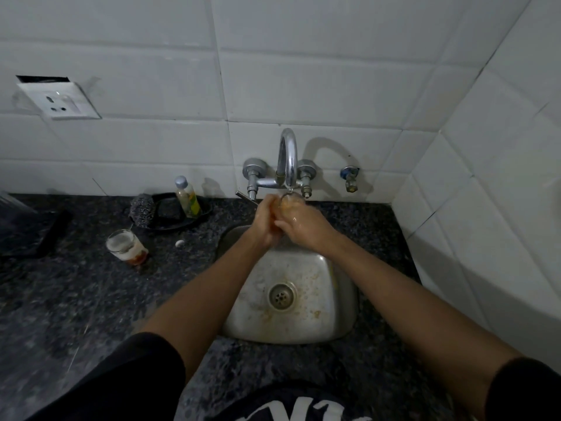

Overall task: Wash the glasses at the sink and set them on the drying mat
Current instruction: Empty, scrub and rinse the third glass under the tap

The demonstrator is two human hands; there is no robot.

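1. both hands, left hand (267,221) and right hand (303,221), have fingers clamped on a glass (290,202) under the tap (287,159), above the sink (303,299)'s back edge.
2. a dirty glass (126,246) waits on the bench (76,299) left of the sink.
3. no drying mat identifiable; likely early on.

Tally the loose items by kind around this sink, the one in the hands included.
Glasses: 2, one held under the tap, one dirty on the counter
Bottles: 1
Steel scrubbers: 1
Black trays: 1
Total: 5
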